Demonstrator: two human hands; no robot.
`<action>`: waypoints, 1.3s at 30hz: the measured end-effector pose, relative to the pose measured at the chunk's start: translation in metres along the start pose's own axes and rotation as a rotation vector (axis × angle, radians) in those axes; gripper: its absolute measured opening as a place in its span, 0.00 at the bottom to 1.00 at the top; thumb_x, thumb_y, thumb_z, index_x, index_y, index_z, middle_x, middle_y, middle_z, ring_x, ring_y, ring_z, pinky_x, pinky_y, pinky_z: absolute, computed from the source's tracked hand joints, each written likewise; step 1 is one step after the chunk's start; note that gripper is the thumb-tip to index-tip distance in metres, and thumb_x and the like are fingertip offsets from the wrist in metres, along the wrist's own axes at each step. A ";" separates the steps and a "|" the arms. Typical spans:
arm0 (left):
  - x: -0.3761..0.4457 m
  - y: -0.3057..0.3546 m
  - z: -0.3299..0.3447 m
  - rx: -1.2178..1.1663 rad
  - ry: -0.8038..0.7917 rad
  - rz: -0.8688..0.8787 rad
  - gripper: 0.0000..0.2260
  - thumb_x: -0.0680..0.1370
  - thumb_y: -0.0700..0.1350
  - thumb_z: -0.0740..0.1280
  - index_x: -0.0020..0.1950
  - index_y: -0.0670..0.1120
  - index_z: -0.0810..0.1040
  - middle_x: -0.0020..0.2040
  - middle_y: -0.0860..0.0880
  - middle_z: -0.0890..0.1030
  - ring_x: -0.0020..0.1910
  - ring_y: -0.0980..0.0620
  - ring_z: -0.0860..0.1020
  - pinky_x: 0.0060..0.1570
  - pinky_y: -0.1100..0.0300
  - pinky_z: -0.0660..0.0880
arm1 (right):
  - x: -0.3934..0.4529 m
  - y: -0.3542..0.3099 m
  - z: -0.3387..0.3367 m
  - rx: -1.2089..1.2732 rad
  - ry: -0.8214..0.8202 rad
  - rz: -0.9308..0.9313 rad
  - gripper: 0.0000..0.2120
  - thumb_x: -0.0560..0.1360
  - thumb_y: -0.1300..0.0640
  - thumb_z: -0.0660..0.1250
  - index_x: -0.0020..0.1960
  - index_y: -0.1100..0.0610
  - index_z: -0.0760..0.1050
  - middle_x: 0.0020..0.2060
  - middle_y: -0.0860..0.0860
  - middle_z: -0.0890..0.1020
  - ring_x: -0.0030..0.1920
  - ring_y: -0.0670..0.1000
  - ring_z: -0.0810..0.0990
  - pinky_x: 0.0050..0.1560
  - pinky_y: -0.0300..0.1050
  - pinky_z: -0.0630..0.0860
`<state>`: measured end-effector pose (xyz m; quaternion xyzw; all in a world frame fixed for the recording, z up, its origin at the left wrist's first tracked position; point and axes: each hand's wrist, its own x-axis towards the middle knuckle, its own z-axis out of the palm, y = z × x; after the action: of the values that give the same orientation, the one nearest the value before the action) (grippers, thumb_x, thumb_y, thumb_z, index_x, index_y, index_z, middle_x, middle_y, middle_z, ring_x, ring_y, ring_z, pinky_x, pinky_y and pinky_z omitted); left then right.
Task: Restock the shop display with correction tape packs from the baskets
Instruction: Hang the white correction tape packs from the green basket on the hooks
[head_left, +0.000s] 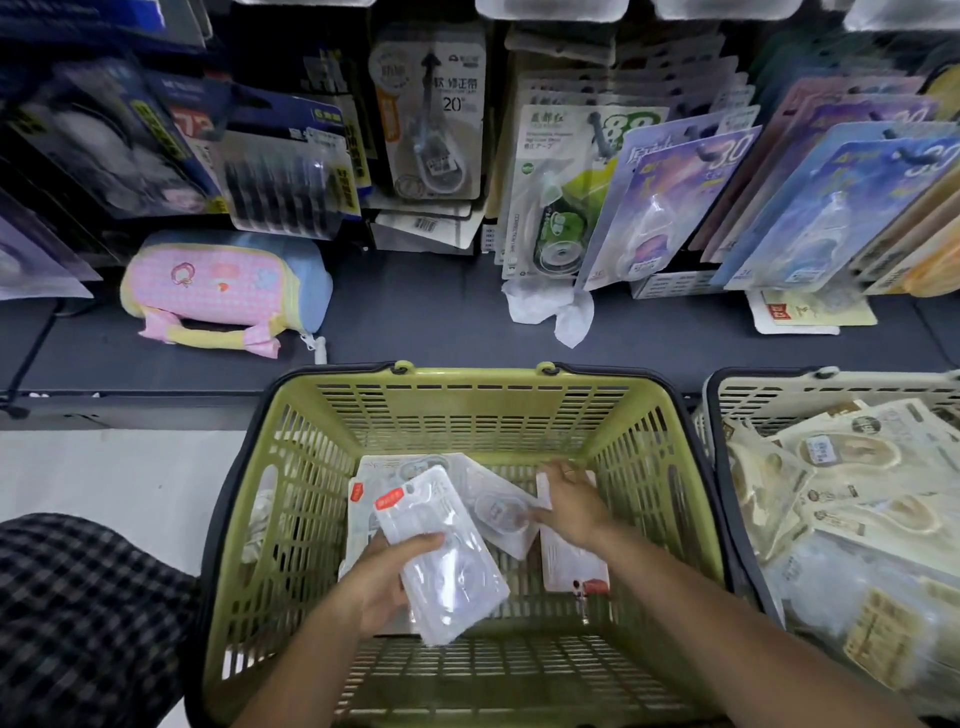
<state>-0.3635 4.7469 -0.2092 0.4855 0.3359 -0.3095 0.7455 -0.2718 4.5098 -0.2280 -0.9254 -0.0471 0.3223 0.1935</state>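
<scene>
Both my hands are inside a green basket (332, 467) in front of the display. My left hand (382, 582) grips a small stack of clear white correction tape packs (441, 556) with red labels. My right hand (574, 501) reaches over another white pack (498, 512) lying on the basket floor, its thumb and fingers closing on the pack's edge. More white packs (571, 564) lie under and beside it. On the display above hang rows of correction tape packs (428, 114).
A cream basket (753, 389) full of beige packs stands to the right. On the dark shelf lie a pink plush pouch (218, 288), a crumpled white wrapper (550, 306) and a loose card (810, 312). Checked fabric (78, 613) shows at lower left.
</scene>
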 end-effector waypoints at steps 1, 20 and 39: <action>-0.001 0.001 -0.005 -0.012 -0.008 0.001 0.25 0.67 0.40 0.77 0.64 0.43 0.76 0.54 0.39 0.83 0.53 0.40 0.82 0.48 0.47 0.79 | 0.007 0.011 -0.002 -0.202 -0.019 0.009 0.41 0.74 0.44 0.67 0.76 0.60 0.51 0.76 0.56 0.56 0.76 0.57 0.52 0.73 0.48 0.54; -0.011 -0.001 -0.029 -0.297 0.081 -0.009 0.20 0.75 0.49 0.67 0.66 0.46 0.76 0.58 0.41 0.83 0.53 0.43 0.83 0.45 0.48 0.81 | -0.063 -0.077 -0.019 1.102 0.112 0.076 0.15 0.70 0.59 0.74 0.52 0.58 0.71 0.49 0.54 0.79 0.48 0.52 0.79 0.49 0.48 0.78; -0.008 -0.011 -0.036 -0.347 0.309 -0.002 0.17 0.72 0.38 0.73 0.61 0.40 0.78 0.52 0.38 0.84 0.48 0.39 0.83 0.43 0.48 0.79 | 0.078 -0.096 0.061 0.978 0.015 0.463 0.23 0.70 0.50 0.75 0.58 0.64 0.75 0.56 0.60 0.79 0.54 0.59 0.80 0.52 0.50 0.77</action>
<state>-0.3838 4.7774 -0.2196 0.3913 0.4947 -0.1696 0.7572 -0.2443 4.6350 -0.2791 -0.7160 0.3152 0.3341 0.5257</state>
